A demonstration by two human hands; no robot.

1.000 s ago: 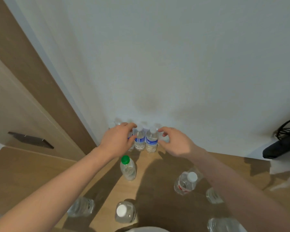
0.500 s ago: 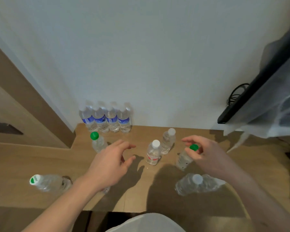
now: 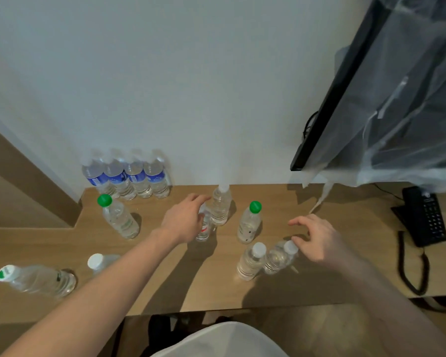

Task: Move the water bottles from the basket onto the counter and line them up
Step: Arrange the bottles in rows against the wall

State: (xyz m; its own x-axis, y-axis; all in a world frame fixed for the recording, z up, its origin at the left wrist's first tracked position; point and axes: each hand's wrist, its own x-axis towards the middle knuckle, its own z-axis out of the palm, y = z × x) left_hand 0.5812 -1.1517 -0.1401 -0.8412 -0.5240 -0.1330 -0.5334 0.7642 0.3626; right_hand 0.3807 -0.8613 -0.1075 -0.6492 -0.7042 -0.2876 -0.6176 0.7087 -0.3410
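Note:
Four blue-label bottles (image 3: 126, 176) stand in a row against the wall on the wooden counter (image 3: 170, 284). Other bottles stand scattered: two green-cap ones (image 3: 119, 217) (image 3: 250, 222), a tall white-cap one (image 3: 220, 204), a white-cap pair (image 3: 250, 261) (image 3: 278, 256), one behind my left forearm (image 3: 98, 262) and one at far left (image 3: 36, 279). My left hand (image 3: 184, 219) covers the top of a red-label bottle (image 3: 204, 229), fingers stretched toward the tall bottle. My right hand (image 3: 317, 238) is spread, thumb at the cap of the pair's right bottle.
A black screen wrapped in plastic film (image 3: 386, 94) overhangs the counter's right side. A black telephone (image 3: 424, 217) with a coiled cord sits at far right. A wooden cabinet (image 3: 23, 181) borders the left. Something white and rounded (image 3: 216, 341) shows below the counter's front edge.
Both hands pulled back from the blue-label row at the wall. The left hand then reached onto the red-label bottle; the right moved from the green-cap bottle to the white-cap pair.

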